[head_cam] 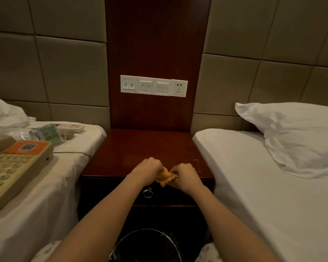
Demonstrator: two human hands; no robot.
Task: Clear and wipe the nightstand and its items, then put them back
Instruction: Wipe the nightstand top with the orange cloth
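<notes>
- Both hands meet at the nightstand's [140, 146] front edge: left hand [147, 168] and right hand [185, 174] bunch the orange cloth [166, 176] between them, likely refolding it for wiping.
- The telephone [13, 167] and smaller items (packets, a remote) sit on the left bed [45, 205], seemingly moved aside to bare the wood.

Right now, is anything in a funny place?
Yes. The telephone lies on the left bed with a remote, not on the nightstand. Pale scratches mark the nightstand's front right corner.
</notes>
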